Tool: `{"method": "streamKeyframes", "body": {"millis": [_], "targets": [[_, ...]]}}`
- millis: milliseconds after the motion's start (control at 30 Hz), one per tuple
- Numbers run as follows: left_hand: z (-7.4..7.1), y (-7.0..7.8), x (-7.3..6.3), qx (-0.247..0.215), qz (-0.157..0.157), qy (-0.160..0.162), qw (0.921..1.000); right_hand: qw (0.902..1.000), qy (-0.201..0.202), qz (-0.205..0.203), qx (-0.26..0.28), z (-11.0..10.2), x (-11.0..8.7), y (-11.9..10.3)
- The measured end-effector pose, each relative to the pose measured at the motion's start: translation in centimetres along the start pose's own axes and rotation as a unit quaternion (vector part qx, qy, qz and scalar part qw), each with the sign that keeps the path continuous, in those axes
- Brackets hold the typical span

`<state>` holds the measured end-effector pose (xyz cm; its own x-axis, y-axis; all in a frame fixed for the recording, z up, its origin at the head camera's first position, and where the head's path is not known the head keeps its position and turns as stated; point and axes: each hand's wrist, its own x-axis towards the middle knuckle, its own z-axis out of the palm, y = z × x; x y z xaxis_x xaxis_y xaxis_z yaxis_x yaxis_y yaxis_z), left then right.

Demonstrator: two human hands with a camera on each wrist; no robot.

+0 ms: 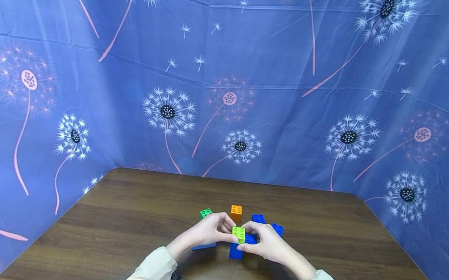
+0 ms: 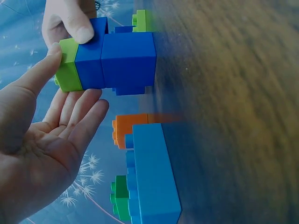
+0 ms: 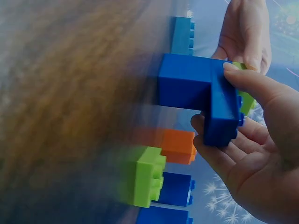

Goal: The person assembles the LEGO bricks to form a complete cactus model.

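Observation:
A small stack stands on the table in front of me: a dark blue block (image 2: 128, 56) at the bottom, a longer dark blue brick (image 3: 222, 107) across its top, and a lime green brick (image 1: 238, 234) uppermost at one end. My left hand (image 1: 211, 227) pinches the lime green brick, its thumb on the near side and the fingers behind. With thumb and fingers my right hand (image 1: 268, 245) grips the longer dark blue brick, whose free end sticks out toward the right. The left fingertips are partly hidden behind the stack.
An orange brick (image 1: 236, 212) stands behind the stack. Left of it are a light blue long brick (image 2: 156, 172) and a green brick (image 2: 122, 198). Two dark blue bricks (image 1: 258, 218) and another lime green brick (image 3: 147, 177) lie to the right. Patterned blue cloth (image 1: 234, 45) surrounds the wooden table (image 1: 140, 195).

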<state>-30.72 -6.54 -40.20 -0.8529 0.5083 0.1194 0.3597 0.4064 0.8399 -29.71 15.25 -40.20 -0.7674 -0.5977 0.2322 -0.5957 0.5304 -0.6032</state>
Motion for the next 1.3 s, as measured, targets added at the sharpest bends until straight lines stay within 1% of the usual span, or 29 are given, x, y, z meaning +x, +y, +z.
{"method": "streamKeyframes", "body": {"millis": [167,400,700,933,1200,1300], "targets": [[-0.06,0.14,0.02,0.001,-0.005,-0.002,1.0,0.9999,0.006,-0.013,0.01,-0.35,0.14,-0.46],[-0.14,0.16,0.06,0.007,0.001,-0.01,0.9999,0.9999,0.007,-0.011,0.009,-0.44,0.22,-0.63],[-0.07,0.05,-0.01,0.006,0.0,-0.008,1.0,0.9999,0.009,-0.007,0.013,-0.18,0.26,-0.68],[0.1,-0.15,-0.06,0.007,0.003,-0.008,0.9999,0.9997,0.011,-0.02,0.011,0.0,0.28,-0.71],[0.08,-0.17,-0.02,0.006,0.014,-0.009,0.9998,0.9998,0.019,-0.007,0.006,0.31,0.13,-0.4],[0.01,0.01,-0.03,0.002,0.012,-0.011,0.9999,0.9998,0.019,-0.003,0.01,0.3,0.14,-0.35]]}}
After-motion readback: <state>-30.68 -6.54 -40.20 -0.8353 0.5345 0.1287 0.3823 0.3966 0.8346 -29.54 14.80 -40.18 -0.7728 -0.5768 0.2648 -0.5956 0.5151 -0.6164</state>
